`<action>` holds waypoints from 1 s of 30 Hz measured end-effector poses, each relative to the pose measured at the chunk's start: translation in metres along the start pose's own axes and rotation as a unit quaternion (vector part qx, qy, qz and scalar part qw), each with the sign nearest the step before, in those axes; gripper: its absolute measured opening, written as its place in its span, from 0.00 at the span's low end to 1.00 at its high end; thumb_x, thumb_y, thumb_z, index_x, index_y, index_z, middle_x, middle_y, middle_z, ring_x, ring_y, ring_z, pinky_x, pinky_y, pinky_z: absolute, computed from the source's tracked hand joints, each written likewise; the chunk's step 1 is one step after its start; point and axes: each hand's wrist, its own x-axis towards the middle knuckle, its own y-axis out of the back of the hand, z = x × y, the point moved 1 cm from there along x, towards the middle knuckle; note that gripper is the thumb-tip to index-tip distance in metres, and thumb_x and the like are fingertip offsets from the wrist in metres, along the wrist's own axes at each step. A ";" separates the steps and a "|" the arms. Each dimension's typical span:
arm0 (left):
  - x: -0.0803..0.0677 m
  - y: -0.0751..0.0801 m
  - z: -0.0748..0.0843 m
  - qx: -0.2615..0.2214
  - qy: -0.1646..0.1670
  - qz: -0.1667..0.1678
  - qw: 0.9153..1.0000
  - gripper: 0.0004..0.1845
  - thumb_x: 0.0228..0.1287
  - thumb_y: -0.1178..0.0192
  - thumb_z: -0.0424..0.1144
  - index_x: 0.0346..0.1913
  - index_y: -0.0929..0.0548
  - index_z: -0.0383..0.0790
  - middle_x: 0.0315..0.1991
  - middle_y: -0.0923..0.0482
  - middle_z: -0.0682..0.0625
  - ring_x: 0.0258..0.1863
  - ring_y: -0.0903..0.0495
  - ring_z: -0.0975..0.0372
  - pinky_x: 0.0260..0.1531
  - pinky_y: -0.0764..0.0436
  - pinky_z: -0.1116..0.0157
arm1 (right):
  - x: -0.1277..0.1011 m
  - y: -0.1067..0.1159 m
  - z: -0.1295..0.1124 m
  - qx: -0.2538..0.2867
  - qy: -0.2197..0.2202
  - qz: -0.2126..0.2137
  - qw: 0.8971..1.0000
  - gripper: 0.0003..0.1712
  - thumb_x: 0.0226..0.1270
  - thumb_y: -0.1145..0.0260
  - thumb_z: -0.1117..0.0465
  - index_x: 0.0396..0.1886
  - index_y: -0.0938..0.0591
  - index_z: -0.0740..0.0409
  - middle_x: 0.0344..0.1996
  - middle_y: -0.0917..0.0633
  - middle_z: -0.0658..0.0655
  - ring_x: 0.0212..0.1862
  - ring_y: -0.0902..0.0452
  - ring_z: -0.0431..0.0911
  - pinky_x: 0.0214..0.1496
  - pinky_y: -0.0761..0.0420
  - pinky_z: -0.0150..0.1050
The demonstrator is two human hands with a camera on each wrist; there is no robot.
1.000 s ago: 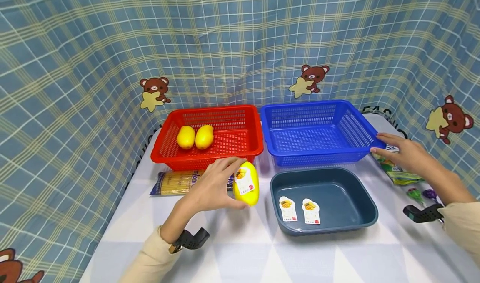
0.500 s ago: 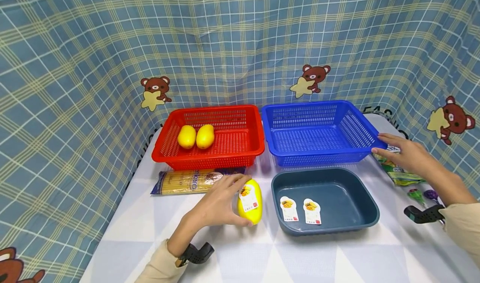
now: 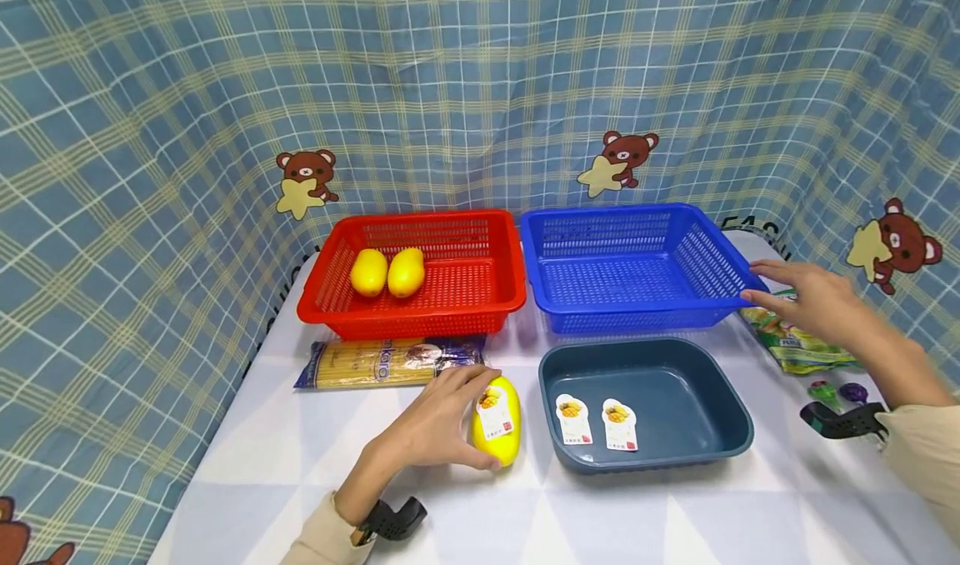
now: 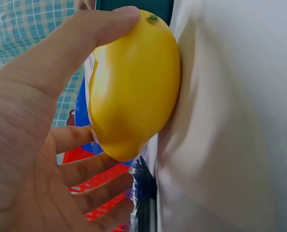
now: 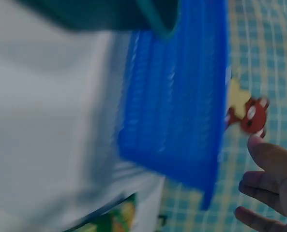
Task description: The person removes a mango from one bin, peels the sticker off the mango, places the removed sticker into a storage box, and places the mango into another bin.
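Note:
My left hand [image 3: 463,415] grips a yellow mango [image 3: 501,444] with a white label, thumb on its near side and fingers over its far side. The mango rests on the white table just left of a dark teal tub [image 3: 652,461]. In the left wrist view the mango [image 4: 133,82] presses against the tabletop, with my thumb across its top. My right hand [image 3: 780,294] is open, its straight fingers at the right front corner of the blue basket [image 3: 637,317]. In the right wrist view its fingertips [image 5: 266,193] stand just off the blue basket [image 5: 182,111].
Two more mangoes [image 3: 386,272] lie in the red basket [image 3: 420,319]. Two labels [image 3: 596,421] lie in the tub. A spaghetti pack [image 3: 386,362] lies before the red basket. A green snack bag [image 3: 798,348] and small sweets [image 3: 836,392] are at the far right. Checked cloth walls surround the table.
My left hand has brought the mango down and nearer, from the air in front of the red basket onto the table. My right hand stays at the blue basket's corner.

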 end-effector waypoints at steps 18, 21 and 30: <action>-0.003 -0.011 -0.010 -0.035 -0.012 0.026 0.999 0.62 0.39 0.24 0.68 0.77 0.40 0.47 0.76 0.41 0.48 0.72 0.42 0.54 0.71 0.41 0.50 | -0.011 -0.016 -0.133 0.028 0.238 0.123 0.963 0.26 0.54 0.22 0.60 0.54 0.15 0.62 0.53 0.16 0.62 0.59 0.26 0.61 0.58 0.36 0.66; -0.002 -0.012 -0.010 -0.032 -0.013 0.023 0.999 0.62 0.40 0.25 0.69 0.77 0.40 0.48 0.76 0.41 0.48 0.73 0.43 0.55 0.71 0.42 0.50 | -0.017 -0.024 -0.153 0.040 0.271 0.121 0.954 0.25 0.64 0.27 0.52 0.57 0.16 0.60 0.54 0.16 0.59 0.60 0.26 0.59 0.58 0.35 0.63; -0.002 -0.014 -0.012 -0.032 -0.004 0.020 0.999 0.62 0.41 0.26 0.70 0.78 0.41 0.49 0.76 0.42 0.48 0.72 0.42 0.55 0.71 0.40 0.49 | -0.024 -0.045 -0.204 0.068 0.346 0.114 0.929 0.32 0.77 0.51 0.36 0.58 0.16 0.54 0.54 0.16 0.52 0.60 0.25 0.52 0.61 0.34 0.57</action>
